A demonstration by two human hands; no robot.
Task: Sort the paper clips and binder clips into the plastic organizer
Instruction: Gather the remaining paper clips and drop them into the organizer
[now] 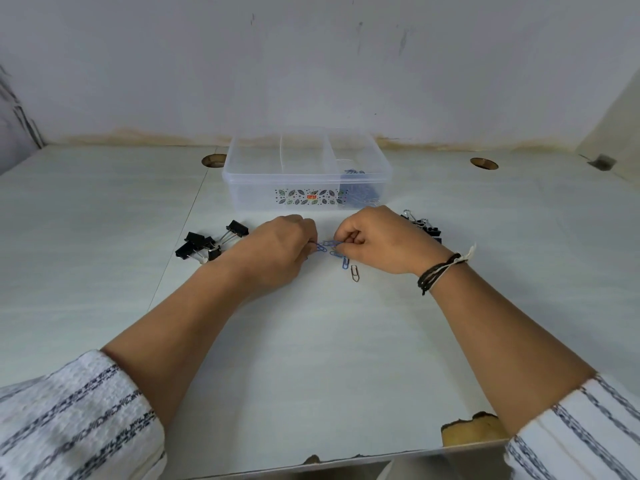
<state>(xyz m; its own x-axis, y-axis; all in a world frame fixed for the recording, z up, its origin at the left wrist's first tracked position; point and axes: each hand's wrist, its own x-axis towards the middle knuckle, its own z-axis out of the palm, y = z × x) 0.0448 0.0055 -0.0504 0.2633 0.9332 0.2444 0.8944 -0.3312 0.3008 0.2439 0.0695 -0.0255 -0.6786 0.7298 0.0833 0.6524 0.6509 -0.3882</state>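
- Pinching at a small tangle of blue paper clips (329,247) on the table (104,237), the left hand (277,249) and right hand (375,239) both have their fingers curled onto the wires.
- Linked clips could snag and scatter if pulled apart or lifted together.
- Binder clips (207,242) lie unsorted beside each hand.
- The plastic organizer (306,174) holds blue clips in its right compartment; the others look empty.

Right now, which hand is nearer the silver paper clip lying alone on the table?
Right. The right hand sits just above and right of the silver paper clip; the left hand is farther off to its left.
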